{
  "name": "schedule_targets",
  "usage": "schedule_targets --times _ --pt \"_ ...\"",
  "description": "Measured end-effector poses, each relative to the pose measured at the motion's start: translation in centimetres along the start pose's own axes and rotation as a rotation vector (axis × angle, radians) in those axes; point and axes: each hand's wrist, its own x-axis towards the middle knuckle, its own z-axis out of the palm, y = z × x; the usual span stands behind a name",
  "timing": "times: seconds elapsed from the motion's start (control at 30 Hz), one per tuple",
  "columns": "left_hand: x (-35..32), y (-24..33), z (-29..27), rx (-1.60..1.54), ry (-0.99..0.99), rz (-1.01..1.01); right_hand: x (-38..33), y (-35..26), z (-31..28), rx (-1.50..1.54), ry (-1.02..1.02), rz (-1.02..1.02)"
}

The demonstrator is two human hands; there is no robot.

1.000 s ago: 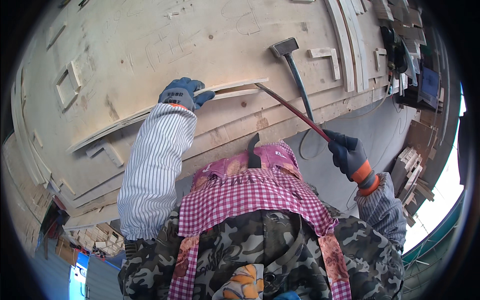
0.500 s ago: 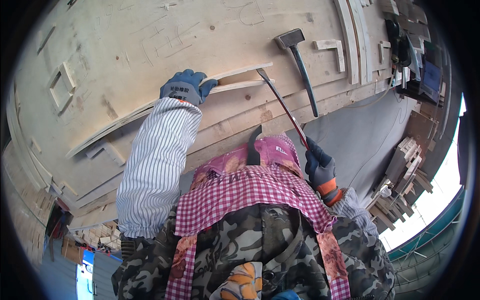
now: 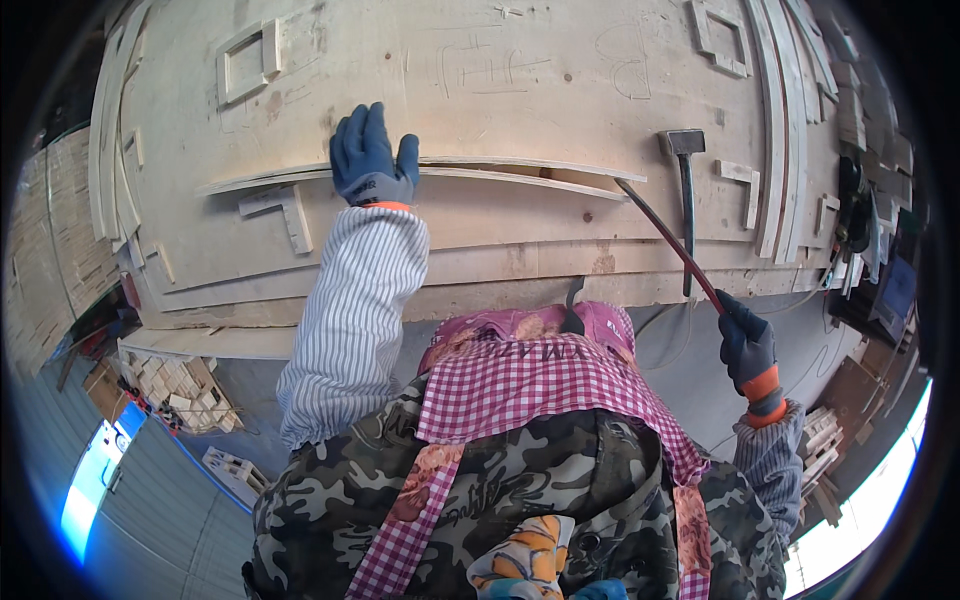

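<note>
In the head view, your left hand (image 3: pixel 372 160) lies across two thin wood strips (image 3: pixel 580 187) on the worktop (image 3: pixel 430 80), its grip open, fingers stretched and thumb apart. Your right hand (image 3: pixel 747 345) has its grip closed round the bar (image 3: pixel 672 238), whose tip sits by the strips' right end, where they gape. The hammer (image 3: pixel 687 205) lies just right of that tip.

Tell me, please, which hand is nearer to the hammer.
Right: the right hand is just right of and below the hammer in the picture; the left hand is far to its left.
</note>
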Motion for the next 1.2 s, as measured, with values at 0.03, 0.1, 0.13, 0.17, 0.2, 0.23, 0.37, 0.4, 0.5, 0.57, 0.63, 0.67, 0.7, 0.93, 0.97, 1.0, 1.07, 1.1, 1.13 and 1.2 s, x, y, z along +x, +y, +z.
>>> schedule_targets --times 0.03,0.1,0.13,0.17,0.2,0.23,0.37,0.4,0.5,0.57,0.63,0.67,0.7,0.93,0.97,1.0,1.07,1.1,1.13,1.2 --pt "0.1 -1.7 -0.5 0.074 -0.132 -0.053 -0.2 -1.1 -0.3 -0.065 -0.026 -0.019" --pt "0.3 -4.0 -1.2 0.312 -0.368 -0.161 -0.6 -3.6 -0.7 -0.161 -0.034 0.032" --pt "0.5 -4.9 -1.5 0.406 -0.501 -0.234 -0.8 -4.8 -0.7 -0.165 -0.110 -0.031" --pt "0.8 -5.4 -1.5 0.364 -0.614 -0.306 -0.8 -5.9 -0.4 -0.177 -0.142 -0.035" --pt "1.0 -5.5 -1.5 0.346 -0.658 -0.306 -0.5 -6.9 0.0 -0.178 -0.167 -0.019" --pt "1.2 -5.7 -1.5 0.331 -0.701 -0.306 -0.1 -7.8 0.8 -0.126 -0.230 -0.024" --pt "1.6 -5.5 -1.8 0.338 -0.784 -0.296 2.2 -10.7 3.9 -0.192 -0.412 -0.070" --pt "1.6 -5.5 -1.9 0.344 -0.794 -0.297 2.7 -11.3 4.4 -0.270 -0.388 -0.038" --pt "1.5 -5.4 -1.9 0.326 -0.780 -0.292 3.8 -12.7 5.5 -0.330 -0.420 -0.041" --pt "1.5 -5.4 -1.8 0.324 -0.789 -0.298 4.3 -13.4 5.8 -0.362 -0.419 -0.054" --pt "1.6 -5.3 -1.7 0.329 -0.809 -0.307 4.7 -13.5 6.3 -0.396 -0.382 -0.018" --pt "1.6 -5.2 -1.8 0.335 -0.827 -0.312 4.8 -13.2 6.7 -0.329 -0.425 -0.010" --pt "1.7 -5.2 -1.8 0.346 -0.842 -0.316 5.0 -12.7 7.2 -0.279 -0.421 0.015" --pt "2.1 -4.1 -2.6 0.460 -0.919 -0.326 2.7 -7.8 9.5 0.008 -0.333 0.103" --pt "2.3 -3.8 -2.4 0.431 -0.916 -0.380 2.3 -7.2 10.0 0.050 -0.320 0.116" --pt "2.7 -3.4 -2.0 0.426 -0.949 -0.450 1.8 -6.7 10.3 0.132 -0.320 0.107" --pt "3.2 -2.9 -1.6 0.420 -0.997 -0.496 0.9 -5.4 11.5 0.129 -0.264 0.098" --pt "3.3 -2.8 -1.7 0.423 -1.005 -0.482 0.6 -4.9 11.9 0.143 -0.262 0.050" --pt "3.5 -2.9 -1.9 0.446 -1.008 -0.472 0.4 -4.3 12.3 0.175 -0.267 0.060" --pt "3.8 -2.7 -1.9 0.440 -1.007 -0.478 0.0 -3.2 13.2 0.111 -0.222 -0.051"
